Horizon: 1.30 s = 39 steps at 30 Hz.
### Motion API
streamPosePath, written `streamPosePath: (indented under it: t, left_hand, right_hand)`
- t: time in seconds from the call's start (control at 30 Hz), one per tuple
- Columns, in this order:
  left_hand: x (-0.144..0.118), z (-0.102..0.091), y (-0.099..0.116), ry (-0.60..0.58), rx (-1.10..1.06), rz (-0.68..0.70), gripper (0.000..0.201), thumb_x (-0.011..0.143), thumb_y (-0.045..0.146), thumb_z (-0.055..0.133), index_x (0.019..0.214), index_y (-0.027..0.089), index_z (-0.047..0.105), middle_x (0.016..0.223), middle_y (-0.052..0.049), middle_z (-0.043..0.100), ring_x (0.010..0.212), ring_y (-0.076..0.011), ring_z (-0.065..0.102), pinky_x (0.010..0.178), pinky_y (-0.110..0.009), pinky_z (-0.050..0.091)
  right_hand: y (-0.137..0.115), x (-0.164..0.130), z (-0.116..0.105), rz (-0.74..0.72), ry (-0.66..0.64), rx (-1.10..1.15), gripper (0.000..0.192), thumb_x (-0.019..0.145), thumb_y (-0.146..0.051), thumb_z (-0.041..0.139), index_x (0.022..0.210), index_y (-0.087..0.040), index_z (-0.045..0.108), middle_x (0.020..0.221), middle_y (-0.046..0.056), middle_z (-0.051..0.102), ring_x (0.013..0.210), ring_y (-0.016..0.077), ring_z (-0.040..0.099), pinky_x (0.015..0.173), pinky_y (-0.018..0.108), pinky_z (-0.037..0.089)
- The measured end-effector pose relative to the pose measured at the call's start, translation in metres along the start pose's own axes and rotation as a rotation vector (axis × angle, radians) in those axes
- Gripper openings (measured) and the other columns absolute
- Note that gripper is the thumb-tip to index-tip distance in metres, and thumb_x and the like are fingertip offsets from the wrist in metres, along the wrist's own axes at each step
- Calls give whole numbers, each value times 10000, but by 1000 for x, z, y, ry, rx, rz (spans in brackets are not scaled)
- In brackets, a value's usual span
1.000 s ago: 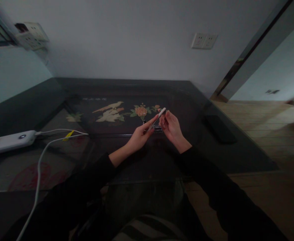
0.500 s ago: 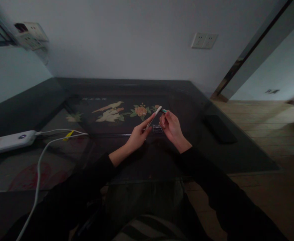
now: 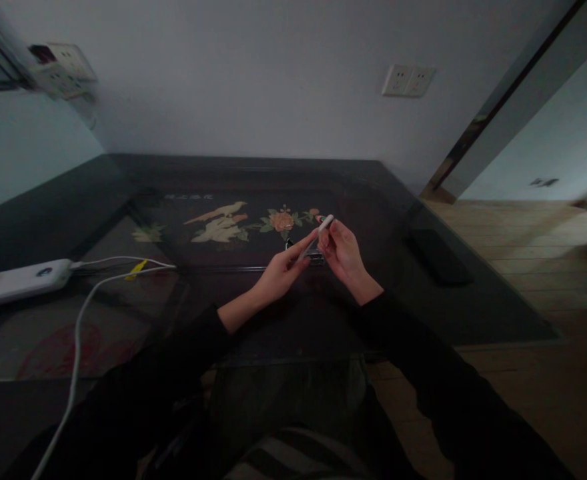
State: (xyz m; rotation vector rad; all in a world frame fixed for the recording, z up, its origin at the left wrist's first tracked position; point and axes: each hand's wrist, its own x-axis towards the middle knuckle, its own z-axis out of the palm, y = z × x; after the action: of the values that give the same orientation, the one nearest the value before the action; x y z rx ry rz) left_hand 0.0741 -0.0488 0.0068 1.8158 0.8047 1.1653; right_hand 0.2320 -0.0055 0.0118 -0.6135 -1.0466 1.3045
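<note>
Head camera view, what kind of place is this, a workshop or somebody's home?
Most likely a room in a home: a dark glass-topped table with a painted bird-and-flower panel, wall sockets and a wooden floor.

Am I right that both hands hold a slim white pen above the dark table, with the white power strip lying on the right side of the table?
Not quite. The head view shows the left hand and right hand on the slim white pen above the dark table, but the white power strip lies on the left side, not the right.
</note>
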Motion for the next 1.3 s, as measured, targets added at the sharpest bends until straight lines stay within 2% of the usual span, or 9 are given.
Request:
streamPosePath:
  t: [0.17, 0.33, 0.5, 0.6, 0.8, 0.97, 1.1, 1.3]
  left_hand:
    - [2, -2, -3, 18, 8, -16, 560, 926, 169, 525, 1478, 226, 443, 1342, -102, 640, 1119, -233, 642, 950, -380, 538]
    - [3, -6, -7, 40, 13, -23, 568, 921, 161, 530, 1480, 214, 441, 1342, -109, 641, 1080, -215, 642, 888, -330, 539]
    - [4, -8, -9, 48, 15, -41, 573, 925, 163, 522, 1486, 226, 426, 1405, -111, 593, 1030, -198, 651, 794, -279, 546]
    - [4, -7, -9, 53, 28, -34, 573, 924, 162, 522, 1485, 229, 428, 1418, -108, 581, 1039, -200, 651, 836, -302, 549]
    - [3, -5, -10, 49, 34, -23, 567, 922, 157, 521, 1479, 228, 440, 1467, -91, 537, 1121, -216, 633, 919, -337, 538]
    - [0, -2, -6, 27, 13, -9, 563, 922, 168, 529, 1475, 237, 450, 1429, -98, 573, 1143, -239, 631, 971, -399, 532]
    - [-1, 1, 0, 6, 5, 0, 558, 918, 183, 543, 1468, 229, 462, 1386, -100, 609, 1126, -259, 640, 971, -433, 543]
    - [1, -2, -2, 5, -4, -13, 553, 925, 179, 535, 1470, 231, 459, 1291, -101, 670, 1092, -244, 652, 948, -403, 546]
  right_hand:
    - [0, 0, 1, -24, -15, -20, 393, 735, -590, 739, 828, -222, 638, 535, -82, 445, 450, 76, 327, 434, 255, 269]
    - [-2, -1, 2, -50, -31, -53, 449, 747, -608, 721, 644, -229, 503, 515, -72, 432, 448, 82, 316, 451, 274, 253]
    - [-3, -2, 3, -51, -20, -47, 435, 721, -614, 740, 683, -235, 532, 497, -74, 447, 447, 87, 316, 458, 277, 229]
    - [-3, -1, 4, -42, -6, -69, 446, 708, -645, 729, 705, -239, 545, 491, -80, 436, 442, 89, 308, 452, 277, 234]
    - [-2, -1, 2, -54, -19, -69, 483, 741, -627, 717, 621, -223, 480, 503, -75, 443, 439, 73, 325, 440, 265, 269]
    - [0, 0, 1, -36, -14, -36, 399, 730, -598, 742, 774, -224, 609, 525, -85, 442, 444, 72, 337, 435, 255, 276]
    - [1, 0, 0, -13, -9, -11, 431, 720, -593, 750, 909, -214, 676, 524, -87, 440, 453, 74, 330, 432, 253, 251]
    - [1, 0, -1, -9, 1, -9, 382, 741, -569, 744, 877, -222, 666, 532, -83, 438, 453, 77, 336, 433, 256, 257]
